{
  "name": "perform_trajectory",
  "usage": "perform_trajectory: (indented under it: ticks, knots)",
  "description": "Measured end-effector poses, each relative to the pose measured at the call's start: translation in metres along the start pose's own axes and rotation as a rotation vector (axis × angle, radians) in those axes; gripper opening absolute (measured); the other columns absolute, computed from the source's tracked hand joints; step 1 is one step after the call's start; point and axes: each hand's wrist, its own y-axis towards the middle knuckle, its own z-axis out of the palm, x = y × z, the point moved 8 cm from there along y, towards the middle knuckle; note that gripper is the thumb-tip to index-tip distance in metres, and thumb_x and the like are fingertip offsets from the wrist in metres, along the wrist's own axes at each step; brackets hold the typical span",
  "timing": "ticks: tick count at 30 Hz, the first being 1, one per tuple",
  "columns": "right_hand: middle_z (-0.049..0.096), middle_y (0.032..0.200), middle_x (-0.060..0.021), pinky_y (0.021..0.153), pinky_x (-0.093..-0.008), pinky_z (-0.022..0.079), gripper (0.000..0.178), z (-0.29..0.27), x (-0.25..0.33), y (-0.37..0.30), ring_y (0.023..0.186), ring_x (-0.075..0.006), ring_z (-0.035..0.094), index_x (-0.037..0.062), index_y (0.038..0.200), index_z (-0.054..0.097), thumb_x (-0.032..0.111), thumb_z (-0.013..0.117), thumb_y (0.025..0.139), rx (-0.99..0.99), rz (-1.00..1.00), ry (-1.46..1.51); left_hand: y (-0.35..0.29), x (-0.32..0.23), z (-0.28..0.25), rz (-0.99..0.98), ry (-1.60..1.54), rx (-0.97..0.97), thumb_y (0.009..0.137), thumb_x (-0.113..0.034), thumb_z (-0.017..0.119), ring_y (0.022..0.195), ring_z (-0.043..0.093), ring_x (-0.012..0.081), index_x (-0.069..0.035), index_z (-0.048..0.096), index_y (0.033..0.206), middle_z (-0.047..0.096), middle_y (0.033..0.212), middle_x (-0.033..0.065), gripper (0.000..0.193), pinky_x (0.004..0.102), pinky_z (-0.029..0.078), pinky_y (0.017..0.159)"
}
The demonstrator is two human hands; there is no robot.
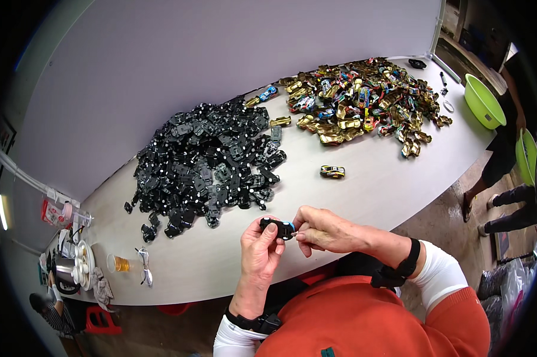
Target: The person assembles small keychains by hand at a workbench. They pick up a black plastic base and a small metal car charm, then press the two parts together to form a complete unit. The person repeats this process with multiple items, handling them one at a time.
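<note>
My left hand [258, 253] grips a toy car [278, 228], thumb on top, just past the table's near edge. Its black underside faces up, with a bit of blue showing along one edge. At the car's right end, my right hand [325, 229] is closed, fingertips pinched together against it. Whatever sits in that pinch is too small to make out. A single finished-looking toy car [332, 172], gold, black and white, stands on the table beyond my hands. Farther left lies a big heap of black car bases [203, 166]; to the right spreads a pile of gold and coloured car bodies [352, 107].
A glass of amber drink [120, 263], spectacles [144, 266] and a tray of cups [85, 268] occupy the table's left end. A green basin [481, 102] rests at the right end. People stand beyond the right end; another person [51, 309] is at far left, near a red stool [102, 321].
</note>
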Motion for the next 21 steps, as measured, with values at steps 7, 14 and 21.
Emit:
perform_trajectory:
  ticks: [7,14,21]
  knots:
    - [0.048,0.058,-0.0025,0.05,-0.0266,0.037,0.008,0.0,-0.014,0.006,0.053,-0.0094,0.043,-0.0009,0.091,0.041,0.006,0.045,0.09,-0.081,-0.016,0.041,-0.01,-0.016,0.011,0.21,0.155,-0.068,0.083,-0.007,0.063,0.051,0.053,0.0111,-0.001,0.054,0.093,0.058,0.078,0.0081,0.014,0.0212,0.045,0.04]
    - [0.045,0.062,0.0,0.047,-0.0216,0.031,0.009,0.005,-0.021,0.002,0.055,-0.0062,0.038,0.0028,0.098,0.039,0.009,0.043,0.092,0.003,-0.048,0.264,-0.011,-0.022,0.005,0.259,0.162,-0.156,0.08,0.001,0.062,0.05,0.053,0.0121,0.002,0.053,0.089,0.059,0.075,0.009,0.013,0.023,0.046,0.04]
    - [0.043,0.062,0.0003,0.047,-0.0212,0.03,0.014,0.011,-0.029,0.002,0.054,-0.0068,0.036,0.0032,0.101,0.038,0.014,0.043,0.094,0.04,0.018,0.334,-0.01,-0.015,0.0,0.188,0.131,-0.149,0.08,0.003,0.063,0.052,0.054,0.0114,0.002,0.054,0.085,0.059,0.075,0.0091,0.01,0.0219,0.045,0.04]
